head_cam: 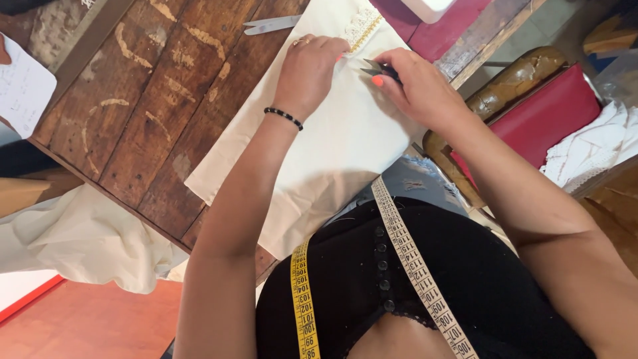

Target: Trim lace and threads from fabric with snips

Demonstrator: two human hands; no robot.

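Here, left hand (307, 73) presses smooth cream cloth (332, 146) flat; right hand (415, 86) fingers clench small dark snips (377, 68).

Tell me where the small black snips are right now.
In the head view, the black snips sit in the right hand, upper centre, over the cream fabric beside the gold-edged lace trim and the left hand.

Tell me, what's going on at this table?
A person is working on a piece of cream fabric spread over a worn wooden table. The left hand presses the cloth down beside a strip of lace trim, while the right hand holds small dark snips at the fabric. A measuring tape hangs round the person's neck.
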